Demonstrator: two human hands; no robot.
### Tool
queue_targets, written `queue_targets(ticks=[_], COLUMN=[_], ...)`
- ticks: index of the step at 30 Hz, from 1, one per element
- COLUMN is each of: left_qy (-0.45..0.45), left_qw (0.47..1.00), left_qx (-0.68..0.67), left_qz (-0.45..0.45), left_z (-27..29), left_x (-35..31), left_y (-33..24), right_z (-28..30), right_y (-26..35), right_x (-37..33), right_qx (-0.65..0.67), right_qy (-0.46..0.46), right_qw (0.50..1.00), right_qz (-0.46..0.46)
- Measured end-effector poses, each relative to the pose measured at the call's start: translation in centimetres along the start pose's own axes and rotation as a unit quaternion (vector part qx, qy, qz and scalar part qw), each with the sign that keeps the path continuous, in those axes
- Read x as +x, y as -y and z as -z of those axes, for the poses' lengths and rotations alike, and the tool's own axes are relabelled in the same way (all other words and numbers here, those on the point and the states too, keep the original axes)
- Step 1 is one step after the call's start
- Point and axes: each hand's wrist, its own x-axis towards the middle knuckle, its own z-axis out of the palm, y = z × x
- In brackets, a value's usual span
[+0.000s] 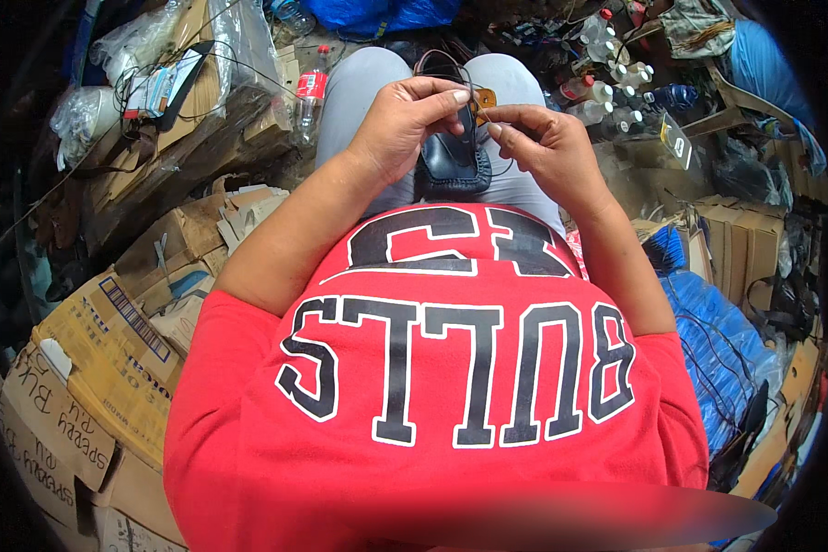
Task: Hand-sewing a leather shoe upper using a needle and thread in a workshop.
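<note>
Two bare hands meet over a dark shoe (453, 161) lying on the person's lap, the landmark here. Largest nearby are the flattened cardboard boxes (110, 340), well left of the shoe. A blue sack (722, 336) lies to its right. Clear plastic bottles (607, 92) cluster right of the shoe and farther away. The left hand (403, 124) curls over the shoe's upper, fingers pressed together on it. The right hand (547, 147) pinches a thin thread (488, 118) just beside the shoe.
</note>
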Motion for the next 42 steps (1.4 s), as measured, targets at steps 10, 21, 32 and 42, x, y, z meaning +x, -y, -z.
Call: queue_targets(ticks=[10,21,32,42], left_qy=[-0.002,0.005,0.013,0.013], left_qw=[1.000,1.000,1.000,0.997], left_qx=[-0.002,-0.001,0.010,0.056], left_qz=[-0.009,-0.010,-0.021,-0.048], left_z=[-0.1,-0.3,-0.5,-0.9], left_x=[0.0,-0.1,-0.1,-0.1], left_y=[0.0,0.0,0.2,0.6], right_z=[-0.1,-0.2,-0.8,-1.2], right_y=[-0.1,-0.2,-1.1,-1.8], right_x=[-0.1,-0.1,0.1,0.6], right_qx=[0.024,0.012,0.043,0.101], right_qy=[0.000,-0.012,-0.030,-0.030], right_qw=[1.000,1.000,0.999,0.994], right_qz=[-0.004,-0.004,0.004,0.014])
